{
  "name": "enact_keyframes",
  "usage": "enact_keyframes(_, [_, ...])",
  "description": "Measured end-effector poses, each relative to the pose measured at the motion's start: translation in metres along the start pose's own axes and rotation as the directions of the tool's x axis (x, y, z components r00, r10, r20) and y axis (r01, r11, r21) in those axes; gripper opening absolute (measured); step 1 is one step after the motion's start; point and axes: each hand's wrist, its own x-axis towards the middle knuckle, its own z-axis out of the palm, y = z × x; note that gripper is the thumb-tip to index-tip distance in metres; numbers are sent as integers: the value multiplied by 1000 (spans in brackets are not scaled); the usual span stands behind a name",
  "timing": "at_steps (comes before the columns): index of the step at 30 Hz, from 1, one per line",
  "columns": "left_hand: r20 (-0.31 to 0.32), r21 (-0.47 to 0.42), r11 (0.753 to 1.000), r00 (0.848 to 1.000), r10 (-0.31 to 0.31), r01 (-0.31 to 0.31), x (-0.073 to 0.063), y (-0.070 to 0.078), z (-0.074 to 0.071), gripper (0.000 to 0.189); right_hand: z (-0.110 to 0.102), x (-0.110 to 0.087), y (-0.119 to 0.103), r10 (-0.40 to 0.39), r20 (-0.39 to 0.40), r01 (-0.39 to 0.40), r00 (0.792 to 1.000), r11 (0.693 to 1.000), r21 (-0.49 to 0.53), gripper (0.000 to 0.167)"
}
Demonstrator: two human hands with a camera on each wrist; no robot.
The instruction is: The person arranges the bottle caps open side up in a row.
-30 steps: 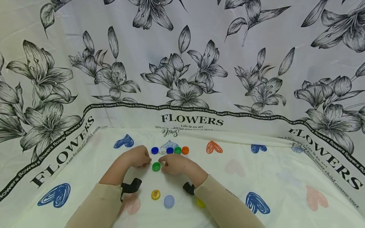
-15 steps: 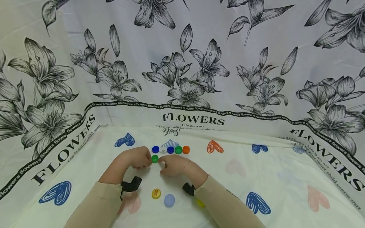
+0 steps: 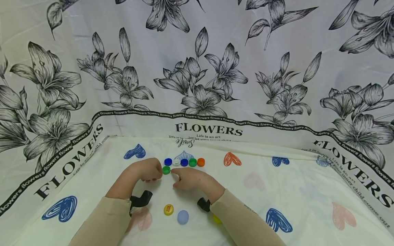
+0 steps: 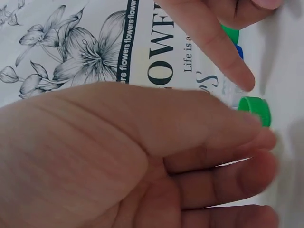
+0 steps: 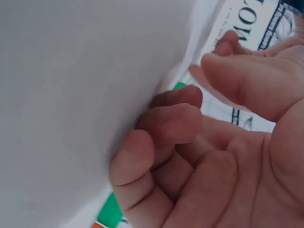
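A green bottle cap (image 3: 166, 170) lies hollow side up on the cloth, just in front of the row's left end. My left hand (image 3: 149, 170) is at its left side, thumb and index tips right at the rim; in the left wrist view the thumb tip overlaps the cap (image 4: 259, 109). Opposite, the right hand (image 3: 190, 178) has its index finger stretched toward the cap with its tip just right of it. The right hand's other fingers (image 5: 173, 123) are bent in toward the palm, with nothing seen between them.
Behind stand a blue cap (image 3: 168, 162), a clear cap (image 3: 176, 162), a second blue cap (image 3: 184, 162), another green cap (image 3: 192, 162) and an orange cap (image 3: 201, 162) in a row. Nearer lie a golden cap (image 3: 168, 209), a pale blue cap (image 3: 183, 217) and a partly hidden yellow cap (image 3: 217, 219).
The green cap has moved away from me and slightly left, up close to the row. The left hand's fingertips now meet its edge; both hands have shifted only slightly.
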Motion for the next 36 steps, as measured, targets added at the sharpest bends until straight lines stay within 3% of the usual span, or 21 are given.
enact_keyframes(4, [49, 48, 999, 999, 0, -2, -8, 9, 6, 6, -3, -9, -7, 22, 36, -19, 999, 998, -66, 40])
enact_keyframes(8, [122, 125, 992, 993, -9, -6, -21, 23, 15, 12, -3, -19, -14, -8, 137, 23, 990, 994, -107, 17])
enact_keyframes(12, [172, 146, 989, 985, 8, -34, -31, 37, 23, 10, 0, -25, -22, -34, 208, 62, 978, 989, -132, 21])
enact_keyframes(16, [208, 114, 991, 977, 45, -70, -33, 43, 26, 9, 4, -26, -28, -44, 240, 77, 970, 988, -132, 27])
enact_keyframes(22, [236, 29, 992, 965, 111, -121, -27, 38, 27, 11, 9, -25, -29, -11, 165, 44, 986, 980, -195, 30])
enact_keyframes(29, [150, -95, 978, 968, 200, -188, -16, 33, 26, 11, 1, -20, -21, 67, 13, -61, 998, 964, -259, 18])
enact_keyframes(36, [-1, 16, 986, 986, 169, -169, -6, 36, 32, 14, -4, -13, -11, 81, -8, -80, 997, 972, -220, 15])
